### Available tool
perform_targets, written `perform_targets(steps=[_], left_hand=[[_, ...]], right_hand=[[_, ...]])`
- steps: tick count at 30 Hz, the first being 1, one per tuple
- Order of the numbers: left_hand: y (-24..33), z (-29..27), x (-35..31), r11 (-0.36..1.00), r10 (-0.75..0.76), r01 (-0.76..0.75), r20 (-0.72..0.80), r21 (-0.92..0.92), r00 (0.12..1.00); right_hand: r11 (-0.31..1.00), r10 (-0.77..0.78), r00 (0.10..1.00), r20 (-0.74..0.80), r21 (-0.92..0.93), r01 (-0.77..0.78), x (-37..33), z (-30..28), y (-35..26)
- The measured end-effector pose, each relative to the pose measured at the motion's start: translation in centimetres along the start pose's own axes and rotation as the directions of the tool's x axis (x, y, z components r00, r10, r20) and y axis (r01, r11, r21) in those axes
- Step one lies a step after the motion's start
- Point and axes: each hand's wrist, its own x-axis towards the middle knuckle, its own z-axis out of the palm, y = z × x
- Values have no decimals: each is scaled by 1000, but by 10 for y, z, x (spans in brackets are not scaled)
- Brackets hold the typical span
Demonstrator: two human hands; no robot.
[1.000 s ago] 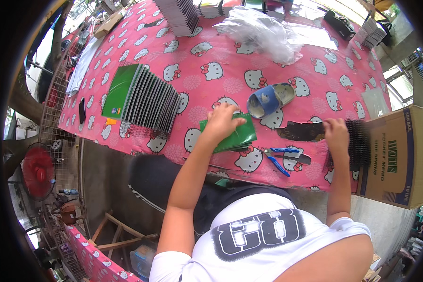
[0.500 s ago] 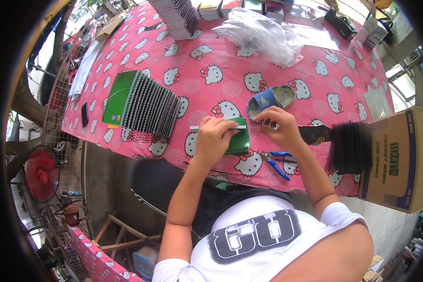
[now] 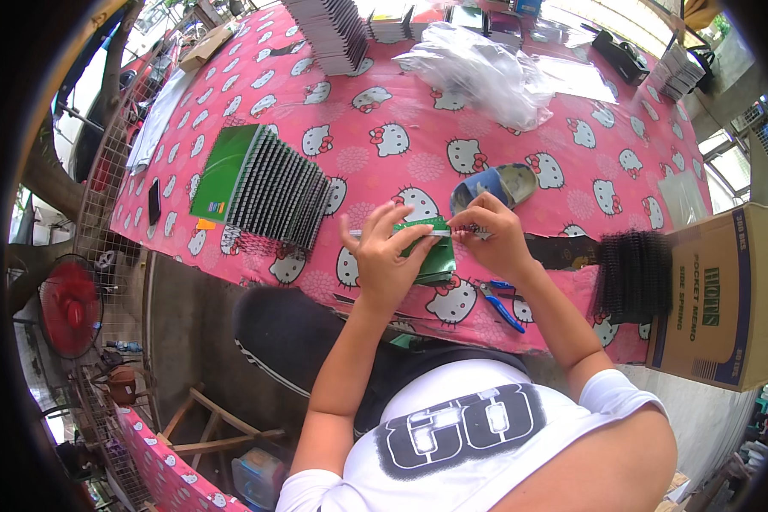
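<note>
A small green notebook [image 3: 436, 265] lies at the table's near edge, with a pale strip along its top edge. My left hand [image 3: 389, 256] grips its left part, thumb across the top edge and the other fingers partly spread. At the notebook's top right corner, my right hand [image 3: 489, 229] pinches what looks like a thin dark spiral binding coil; the fingers partly hide it. Just beyond that hand lies a blue and grey slipper [image 3: 496, 186]. Blue-handled cutting pliers [image 3: 501, 307] rest to the right of the notebook.
To the left stands a leaning stack of spiral-bound green notebooks [image 3: 269, 188], with a phone [image 3: 154, 203] beside it. Dark spiral coils [image 3: 633, 277] are bunched against a cardboard box [image 3: 717, 299] on the right. Clear plastic bags [image 3: 482, 72] and a tall notebook stack [image 3: 331, 34] occupy the far side.
My right hand has come left, bringing the coil to the notebook's corner. The fingers of my left hand have spread out more. The view has shifted slightly.
</note>
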Motion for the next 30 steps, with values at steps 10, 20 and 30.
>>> perform_targets(steps=[10, 20, 30], left_hand=[[-2, 10, -8, 979, -83, 68, -71, -193, 994], [-1, 12, -9, 983, -96, 78, -100, -167, 990], [-2, 15, -12, 987, -102, 90, -89, -130, 991]], right_hand=[[976, -202, 978, 48, -77, 205, 2, -4, 8], [998, 5, 983, 185, 54, -16, 9, -16, -7], [977, 64, 987, 150, -212, -31, 2, -9, -18]])
